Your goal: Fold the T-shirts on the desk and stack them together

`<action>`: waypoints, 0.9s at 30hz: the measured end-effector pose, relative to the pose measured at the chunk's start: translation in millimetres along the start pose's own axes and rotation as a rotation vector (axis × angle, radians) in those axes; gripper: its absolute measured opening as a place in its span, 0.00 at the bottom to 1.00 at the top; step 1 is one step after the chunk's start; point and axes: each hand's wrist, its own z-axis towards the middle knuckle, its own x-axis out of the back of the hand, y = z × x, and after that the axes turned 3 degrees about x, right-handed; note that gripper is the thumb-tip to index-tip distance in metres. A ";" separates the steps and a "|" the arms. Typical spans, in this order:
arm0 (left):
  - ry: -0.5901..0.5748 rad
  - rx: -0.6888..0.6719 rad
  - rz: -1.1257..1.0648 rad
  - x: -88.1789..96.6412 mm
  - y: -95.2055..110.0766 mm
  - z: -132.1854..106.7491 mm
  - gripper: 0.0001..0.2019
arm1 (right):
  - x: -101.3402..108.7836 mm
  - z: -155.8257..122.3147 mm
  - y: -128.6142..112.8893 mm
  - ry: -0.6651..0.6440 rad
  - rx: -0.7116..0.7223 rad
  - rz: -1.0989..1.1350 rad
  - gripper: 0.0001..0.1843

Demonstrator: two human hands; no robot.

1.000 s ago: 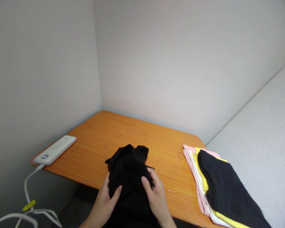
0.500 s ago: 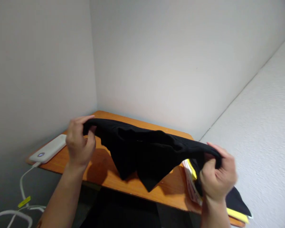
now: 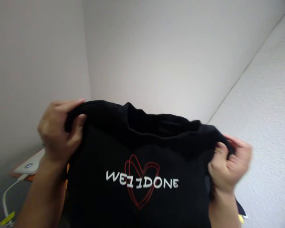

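Two hands pinch a black shirt by its shoulders, spreading it across the lower center of the frame.
The left hand, at center left, and the right hand, at lower right, each grip the cloth with the thumb in front; the neckline gapes between them above white "WE11DONE" lettering and a red heart outline. At lower left, a white device trails a white cable.

The black T-shirt is matt cloth with smooth-looking white lettering. The power bank looks like smooth white plastic, its cable plastic-sheathed. The back wall appears matt and smooth, the right-hand wall rough.
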 end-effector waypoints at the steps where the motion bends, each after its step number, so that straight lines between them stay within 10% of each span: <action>1: -0.059 -0.033 0.030 -16.3 -3.3 3.3 0.20 | -16.4 -2.0 10.6 -0.079 -0.010 -0.015 0.16; 10: -0.929 0.038 0.132 -132.5 -60.0 -92.1 0.23 | -112.8 -117.3 82.7 -0.981 -0.085 -0.176 0.21; 18: -1.235 0.136 0.144 -166.6 -64.9 -162.4 0.33 | -127.2 -182.4 60.6 -1.443 -0.108 -0.220 0.36; 27: -1.264 0.129 0.215 -204.0 -88.5 -152.8 0.34 | -164.1 -184.6 67.6 -1.498 -0.174 -0.329 0.42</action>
